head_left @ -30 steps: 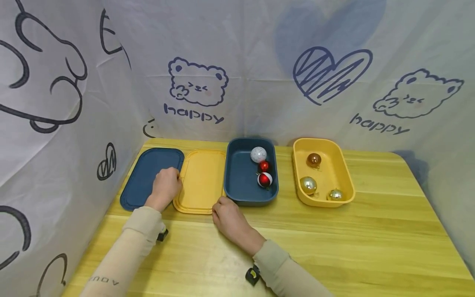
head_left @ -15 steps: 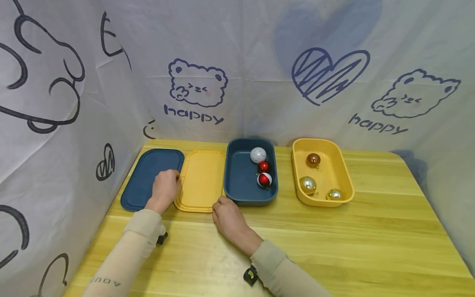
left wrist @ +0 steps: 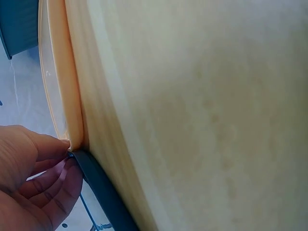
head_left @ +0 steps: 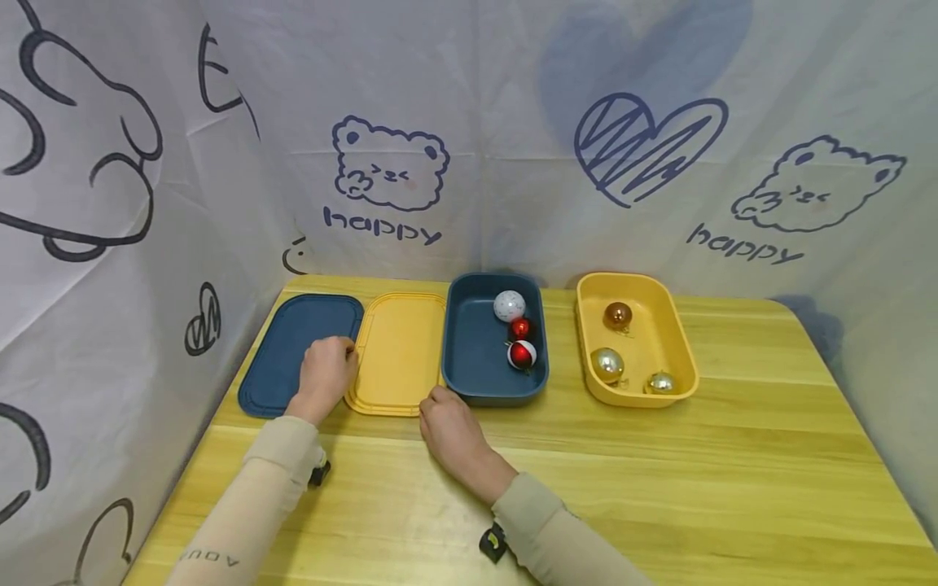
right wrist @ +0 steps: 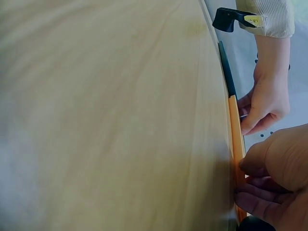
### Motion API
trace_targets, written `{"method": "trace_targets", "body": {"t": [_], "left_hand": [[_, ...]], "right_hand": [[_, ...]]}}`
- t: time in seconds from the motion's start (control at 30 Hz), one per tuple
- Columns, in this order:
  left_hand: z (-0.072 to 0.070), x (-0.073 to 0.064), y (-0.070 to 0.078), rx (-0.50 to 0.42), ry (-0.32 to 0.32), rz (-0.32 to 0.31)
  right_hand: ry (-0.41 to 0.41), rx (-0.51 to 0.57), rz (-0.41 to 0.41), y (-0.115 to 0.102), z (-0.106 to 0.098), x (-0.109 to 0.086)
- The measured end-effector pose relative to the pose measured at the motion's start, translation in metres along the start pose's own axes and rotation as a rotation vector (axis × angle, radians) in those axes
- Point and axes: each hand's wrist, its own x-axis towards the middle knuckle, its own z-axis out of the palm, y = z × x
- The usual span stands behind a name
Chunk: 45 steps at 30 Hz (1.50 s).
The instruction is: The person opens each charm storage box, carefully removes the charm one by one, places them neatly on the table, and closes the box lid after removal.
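Note:
A yellow lid [head_left: 399,354] lies flat on the table between a blue lid [head_left: 293,346] and a blue box [head_left: 469,334]. My left hand [head_left: 326,376] pinches its left edge where the two lids meet; in the left wrist view my thumb is at the yellow lid's rim [left wrist: 71,86], with the fingers beside the blue lid's rim [left wrist: 103,192]. At the near right corner, my right hand [head_left: 456,435] pinches the yellow lid's edge [right wrist: 237,139] between thumb and fingers, close to the blue box. The fingertips are partly hidden in the head view.
In the blue box sit a white ball [head_left: 510,306], a red ball [head_left: 521,329] and a red-and-white ball [head_left: 522,355]. Further right, a yellow box [head_left: 652,342] holds a brown ball [head_left: 618,315] and two gold balls. A printed cloth [head_left: 513,220] hangs behind the table [head_left: 733,456].
The yellow lid's near edge has shifted slightly away from me, closer in line with the blue lid's near edge. Both hands stay nearly in place.

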Motion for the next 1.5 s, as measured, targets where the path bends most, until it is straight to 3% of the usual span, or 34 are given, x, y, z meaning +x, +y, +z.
{"method": "trace_targets", "body": {"t": [0.33, 0.47, 0.6, 0.73, 0.93, 1.23, 1.37, 1.5], "left_hand": [[-0.001, 0.001, 0.002, -0.003, -0.008, -0.001], [-0.002, 0.002, 0.001, -0.005, -0.017, -0.003], [-0.004, 0.002, 0.003, 0.006, -0.004, 0.007], [-0.006, 0.003, 0.008, -0.002, 0.038, 0.045], [-0.008, 0.000, 0.031, -0.145, 0.087, 0.156], [-0.007, -0.001, 0.074, -0.310, -0.027, 0.210], [-0.003, -0.003, 0.089, -0.310, -0.060, 0.243], [0.003, -0.007, 0.101, -0.217, -0.123, 0.285]], "right_hand": [[-0.034, 0.060, 0.035, 0.001, -0.009, -0.004], [-0.036, 0.115, 0.001, -0.001, -0.021, -0.005], [0.004, 0.175, -0.055, -0.002, -0.040, -0.003], [0.069, 0.236, -0.039, 0.006, -0.056, 0.003], [0.167, 0.303, 0.027, 0.032, -0.070, 0.011], [0.194, 0.327, 0.125, 0.069, -0.088, 0.017], [0.205, 0.294, 0.144, 0.085, -0.089, 0.017], [0.213, 0.261, 0.163, 0.096, -0.091, 0.015]]}}
